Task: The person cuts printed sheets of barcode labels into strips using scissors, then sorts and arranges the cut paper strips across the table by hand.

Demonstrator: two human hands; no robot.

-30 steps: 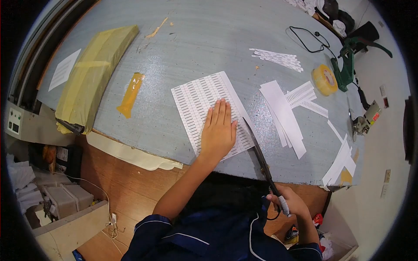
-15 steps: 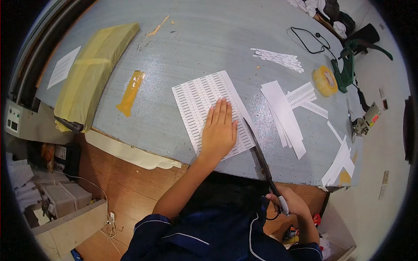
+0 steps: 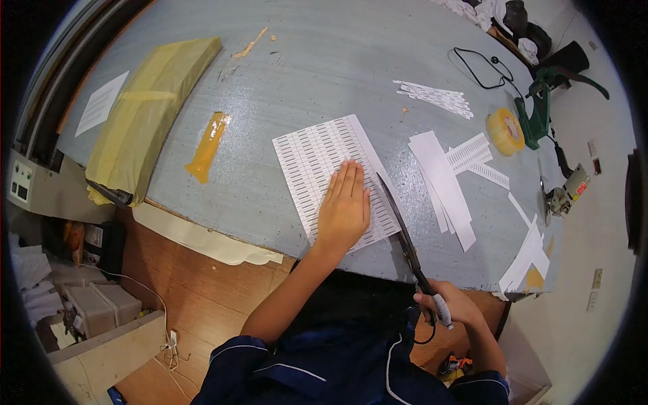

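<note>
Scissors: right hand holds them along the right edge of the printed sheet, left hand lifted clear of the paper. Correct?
Not quite. In the head view the left hand lies flat on the printed sheet, pressing it to the table, not lifted clear. The rest stands: the right hand holds the scissors along the sheet's right edge.

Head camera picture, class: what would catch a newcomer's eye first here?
The left hand lies flat on a printed sheet in the middle of the grey table. At the sheet's right edge the right hand holds long scissors. A yellow-taped package lies far left.
</note>
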